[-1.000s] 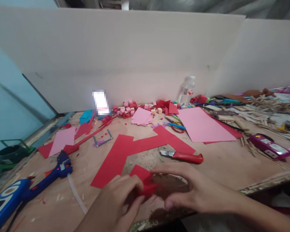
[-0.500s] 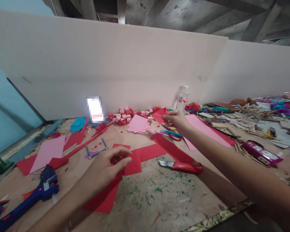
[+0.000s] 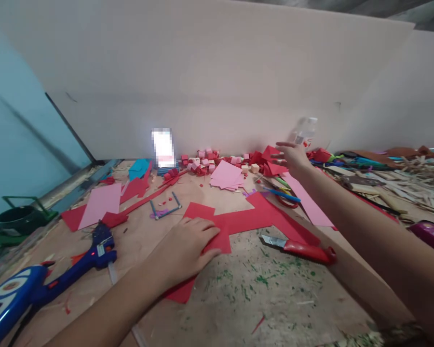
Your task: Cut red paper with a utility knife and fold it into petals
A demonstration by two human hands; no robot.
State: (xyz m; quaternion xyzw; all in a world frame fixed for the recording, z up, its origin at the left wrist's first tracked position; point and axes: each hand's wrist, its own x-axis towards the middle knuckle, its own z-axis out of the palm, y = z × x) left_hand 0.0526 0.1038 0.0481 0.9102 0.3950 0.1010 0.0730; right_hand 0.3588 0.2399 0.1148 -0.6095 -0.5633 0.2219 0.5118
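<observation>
My left hand point(image 3: 190, 246) rests palm down on a cut red paper shape point(image 3: 238, 222), fingers stretched out over it. Farther back, my right hand point(image 3: 292, 156) hovers with its fingers spread, beside folded red paper pieces point(image 3: 271, 156) at the foot of the white board. Nothing shows in its grasp. A red utility knife point(image 3: 307, 250) with its blade out lies right of the paper shape. Blue-handled pen point(image 3: 282, 194) and red-handled scissors point(image 3: 289, 204) sit below my right hand. A stack of pink paper squares point(image 3: 226, 174) is between the hands.
Small red and pink cubes point(image 3: 206, 161) line the white board point(image 3: 202, 77). A lit phone point(image 3: 164, 149) stands at the back left, a water bottle point(image 3: 305, 132) at the back right. A blue glue gun point(image 3: 101, 250) lies left. Wood sticks point(image 3: 415, 171) are heaped right.
The view has tilted down and turned left. My left hand has flattened from a curl onto the red paper shape. My right hand's fingers have spread near the red paper pieces.
</observation>
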